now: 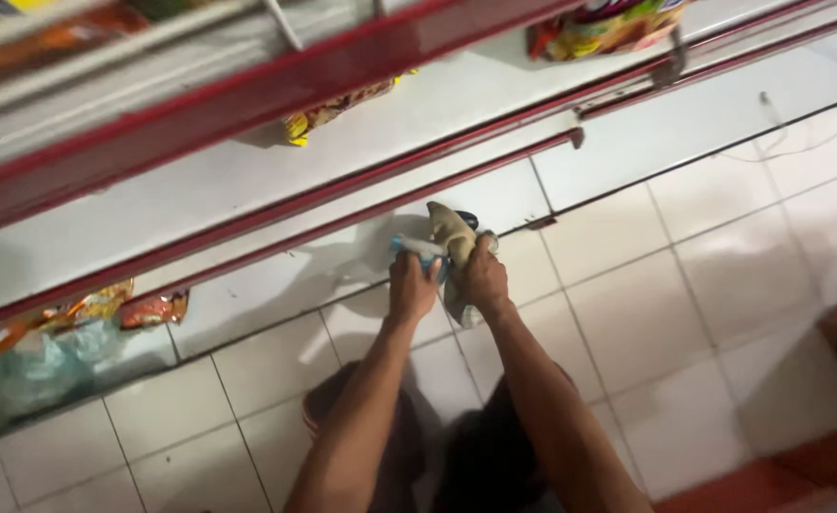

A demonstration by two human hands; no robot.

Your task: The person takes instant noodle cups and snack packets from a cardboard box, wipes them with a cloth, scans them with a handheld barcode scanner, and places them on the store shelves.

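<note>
- The left hand [411, 285] is closed around a small pale blue thing [418, 249], too blurred to tell what it is; its top pokes out above the fist, so it could slip free if the grip eases.
- The right hand [484, 275] is closed on a crumpled tan cloth [451, 233], with a loose end hanging below the fist. That loose end could catch on the red rail [456, 179] of the shelf or drag across the floor.
- Both things are held close together, above the white tiled floor [684, 313] and just in front of the lowest white shelf [276, 275]. A drop here would land on hard tile, and might roll under the shelf.
- The two hands touch or nearly touch, so a tug from one could pull the other's hold loose.
- Snack packets [105, 309] lie on the shelf to the left, well apart; a wide sweep of the arm could still knock them.
- The whole view is smeared by movement, and a hurried reach makes a fumble more likely.
</note>
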